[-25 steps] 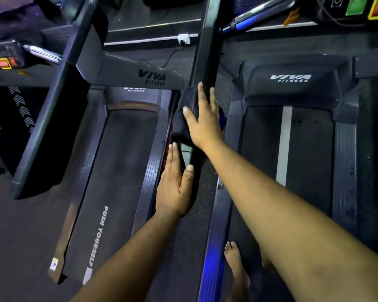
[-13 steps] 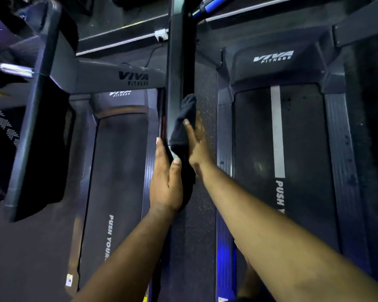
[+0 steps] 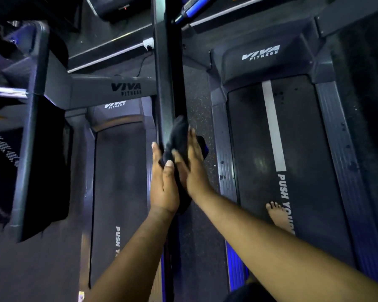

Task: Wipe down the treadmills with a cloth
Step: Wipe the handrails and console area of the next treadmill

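The room is dim, with a bluish-purple cast. Dark speckled rubber floor [image 3: 198, 99] runs underfoot. A pale strip [image 3: 109, 52] crosses the far floor, where a white plug socket [image 3: 148, 42] has a black cable [image 3: 142, 62] trailing from it.

"VIVA FITNESS" on motor cover [image 3: 262, 59], crossbar [image 3: 109, 89]

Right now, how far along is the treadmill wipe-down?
Done: nothing can be confirmed clean from this view. In hand: the right hand presses a dark crumpled cloth against the dark upright post between the two treadmills, while the left hand lies flat on the post's other side. Left: the right treadmill's black belt with the white stripe shows dark spots, and the left treadmill's belt looks untouched.
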Demonstrator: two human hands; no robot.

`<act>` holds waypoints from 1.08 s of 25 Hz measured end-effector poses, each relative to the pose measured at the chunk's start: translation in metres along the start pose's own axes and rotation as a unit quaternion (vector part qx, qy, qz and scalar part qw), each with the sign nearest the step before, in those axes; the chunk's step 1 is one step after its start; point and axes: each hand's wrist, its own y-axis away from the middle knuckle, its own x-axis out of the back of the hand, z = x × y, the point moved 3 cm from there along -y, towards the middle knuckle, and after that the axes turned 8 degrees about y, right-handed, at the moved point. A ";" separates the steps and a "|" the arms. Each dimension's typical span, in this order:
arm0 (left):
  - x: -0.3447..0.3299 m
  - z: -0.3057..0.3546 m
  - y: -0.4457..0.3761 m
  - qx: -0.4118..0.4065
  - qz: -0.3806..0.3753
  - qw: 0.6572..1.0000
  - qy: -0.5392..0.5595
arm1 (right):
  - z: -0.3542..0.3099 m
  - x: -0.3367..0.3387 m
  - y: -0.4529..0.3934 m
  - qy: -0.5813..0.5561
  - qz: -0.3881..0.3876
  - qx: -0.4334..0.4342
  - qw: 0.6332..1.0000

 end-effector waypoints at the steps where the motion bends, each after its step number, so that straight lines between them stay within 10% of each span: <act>1: 0.001 0.000 0.000 0.008 -0.005 1.000 0.019 | -0.002 0.001 0.027 0.003 -0.009 0.038 0.999; 6: 0.006 0.011 0.004 0.002 0.026 0.997 0.075 | -0.037 0.002 -0.038 0.176 0.009 0.052 0.983; 11: -0.001 0.016 0.004 0.016 0.009 0.999 -0.035 | -0.095 -0.008 -0.133 0.515 -0.077 0.208 0.828; 17: -0.013 0.037 -0.044 0.012 0.002 0.985 -0.175 | -0.048 0.005 -0.127 0.111 -0.013 0.098 0.989; 19: -0.019 0.049 -0.074 0.005 0.002 0.978 -0.208 | -0.070 0.006 -0.174 0.181 -0.030 0.095 0.979; 22: -0.025 0.055 -0.095 0.006 0.000 0.964 -0.267 | -0.112 0.001 -0.221 0.473 -0.132 0.218 0.843; 24: -0.027 0.060 -0.100 0.007 -0.011 0.948 -0.317 | -0.111 0.002 -0.232 0.483 -0.147 0.268 0.821; 27: -0.033 0.073 -0.124 0.001 -0.026 0.944 -0.328 | -0.083 0.011 -0.232 0.213 -0.065 0.143 0.964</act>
